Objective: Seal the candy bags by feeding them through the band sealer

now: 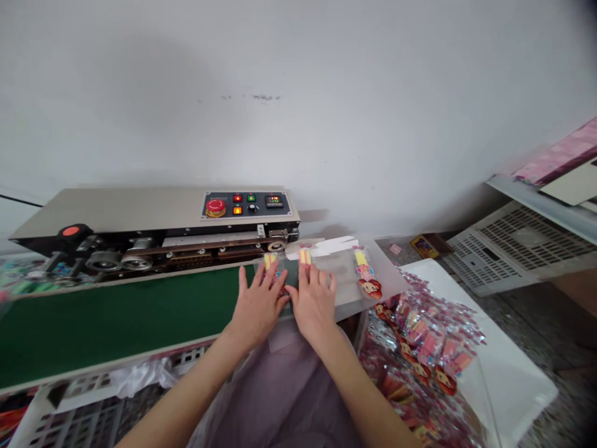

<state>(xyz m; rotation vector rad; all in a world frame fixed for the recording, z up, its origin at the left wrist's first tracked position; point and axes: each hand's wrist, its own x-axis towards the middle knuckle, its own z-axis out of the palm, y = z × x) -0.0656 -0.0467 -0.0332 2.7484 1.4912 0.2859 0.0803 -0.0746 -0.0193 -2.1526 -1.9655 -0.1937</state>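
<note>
1. My left grip (258, 308) lies palm down, fingers fanned wide and pointing away from me, thumb angled toward my right one. It is curled around nothing.
2. Beneath those fingers sits the first packet (269, 259), partly covered, its yellow top showing beside the right end of the green belt (140, 320).
3. My right grip (314, 306) is palm down too, its fingers extended and closer together, resting over the second packet (305, 256) without wrapping it. I cannot tell how firmly either presses.
4. That second packet lies toward the far edge of the pale sheet (342, 274), at its left end.
5. The third packet (364, 272) lies untouched near the sheet's right edge.
6. My left forearm (186, 379) and right forearm (359, 379) slant inward, bringing the wrists near each other.
7. A machine (140, 208) lines the belt's far edge; a heap of packets (420, 342) lies beyond the sheet's near right corner.
</note>
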